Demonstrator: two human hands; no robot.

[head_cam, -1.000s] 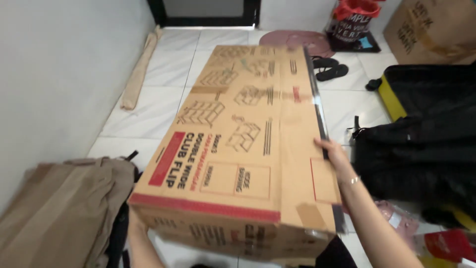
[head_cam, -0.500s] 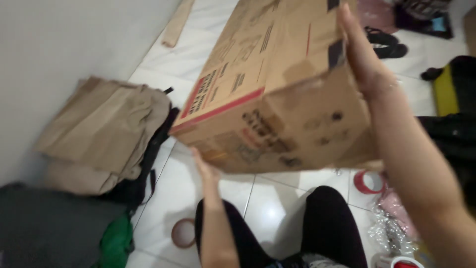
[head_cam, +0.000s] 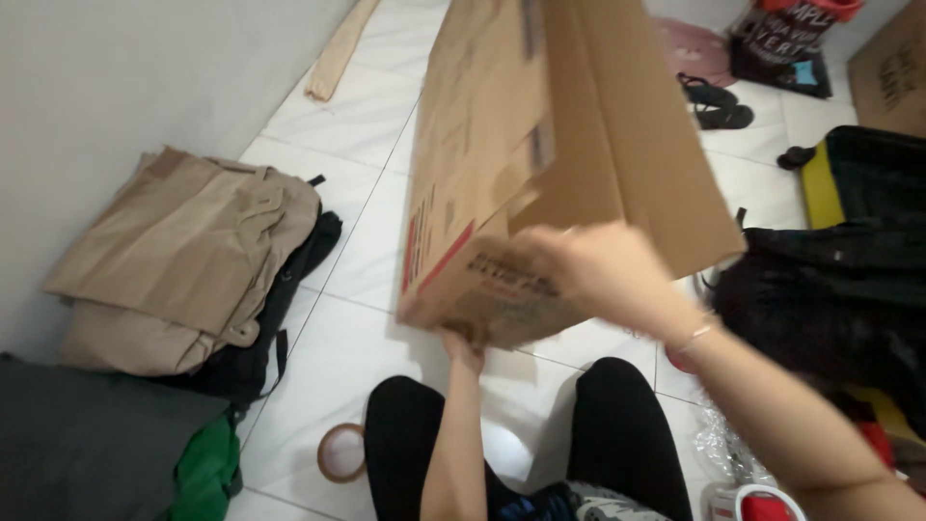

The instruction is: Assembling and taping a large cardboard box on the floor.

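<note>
A long brown cardboard box (head_cam: 579,125) with red and black print is tipped up on its side in front of me, its near end low over my knees. My left hand (head_cam: 463,345) is under the box's near bottom corner and supports it from below. My right hand (head_cam: 603,270) grips the near end of the box at its lower edge, blurred by motion. A thin bracelet sits on my right wrist. My legs in black trousers (head_cam: 617,425) are under the box on the white tiled floor (head_cam: 328,357).
A tan bag (head_cam: 183,256) lies on dark bags by the left wall, with green cloth (head_cam: 207,473) near it. A roll of brown tape (head_cam: 340,452) lies by my left knee. Black bags (head_cam: 830,289), sandals (head_cam: 719,101) and another carton (head_cam: 892,68) are to the right.
The box has been turned from lying flat to standing on its side. My right hand moved from the box's right edge down to its near end. My left hand stays underneath.
</note>
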